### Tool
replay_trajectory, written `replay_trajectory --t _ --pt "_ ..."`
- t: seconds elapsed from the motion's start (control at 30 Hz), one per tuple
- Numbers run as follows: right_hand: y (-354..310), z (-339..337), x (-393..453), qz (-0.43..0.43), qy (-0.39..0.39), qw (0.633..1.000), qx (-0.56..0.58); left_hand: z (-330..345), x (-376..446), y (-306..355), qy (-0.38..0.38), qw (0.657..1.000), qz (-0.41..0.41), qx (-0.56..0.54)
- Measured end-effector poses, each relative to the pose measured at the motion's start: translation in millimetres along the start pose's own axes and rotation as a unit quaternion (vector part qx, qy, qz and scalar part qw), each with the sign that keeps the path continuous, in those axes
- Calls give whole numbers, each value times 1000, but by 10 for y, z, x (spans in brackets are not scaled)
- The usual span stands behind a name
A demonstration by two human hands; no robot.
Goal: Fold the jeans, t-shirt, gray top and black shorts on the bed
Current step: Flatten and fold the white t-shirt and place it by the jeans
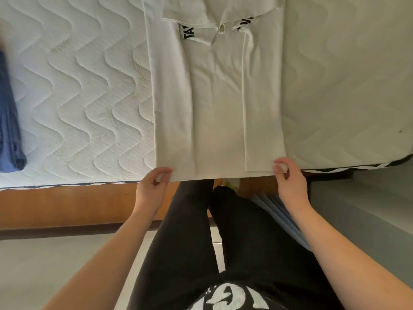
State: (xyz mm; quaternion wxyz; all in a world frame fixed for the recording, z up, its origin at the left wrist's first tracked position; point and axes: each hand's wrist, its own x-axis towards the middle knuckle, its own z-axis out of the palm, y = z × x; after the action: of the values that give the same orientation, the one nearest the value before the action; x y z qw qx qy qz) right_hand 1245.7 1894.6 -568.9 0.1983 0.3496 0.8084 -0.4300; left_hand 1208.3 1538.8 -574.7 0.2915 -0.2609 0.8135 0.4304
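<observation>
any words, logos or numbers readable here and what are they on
"TA": black letters under the left collar flap of the white t-shirt, the rest hidden by the collar.
Black letters under its right collar flap: too covered to read.
White print on the person's black top: cut off, not readable as a word.

So we count one white t-shirt (214, 104) on one bed (89, 86), one folded pair of jeans (10, 121) off at the side, and two hands, left hand (154, 186) and right hand (288, 177).
</observation>
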Motion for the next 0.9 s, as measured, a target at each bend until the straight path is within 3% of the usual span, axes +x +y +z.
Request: replay_trajectory --t 0.13,0.23,0.47,0.53,0.63,0.73,0.9 --pt "28 -94 -47 -88 -103 983 -122 -36 -94 49 -67 990 66 105" --pt "-58 -117 -49 -143 -49 967 -203 -44 -118 120 -9 980 96 172" --pt "-494 -434 42 -290 102 895 -324 -246 -151 526 138 947 200 210" --pt "-636 -584 49 -321 118 879 -333 -362 -166 694 142 922 265 243" --pt "-868 -832 -30 -393 92 854 -329 -553 -223 916 88 866 395 294" --pt "-1090 -1065 -182 -415 65 845 -330 -750 -400 1089 38 872 379 308" --pt "-1327 -1419 -474 -396 75 848 -345 -925 -803 1318 35 898 319 300"
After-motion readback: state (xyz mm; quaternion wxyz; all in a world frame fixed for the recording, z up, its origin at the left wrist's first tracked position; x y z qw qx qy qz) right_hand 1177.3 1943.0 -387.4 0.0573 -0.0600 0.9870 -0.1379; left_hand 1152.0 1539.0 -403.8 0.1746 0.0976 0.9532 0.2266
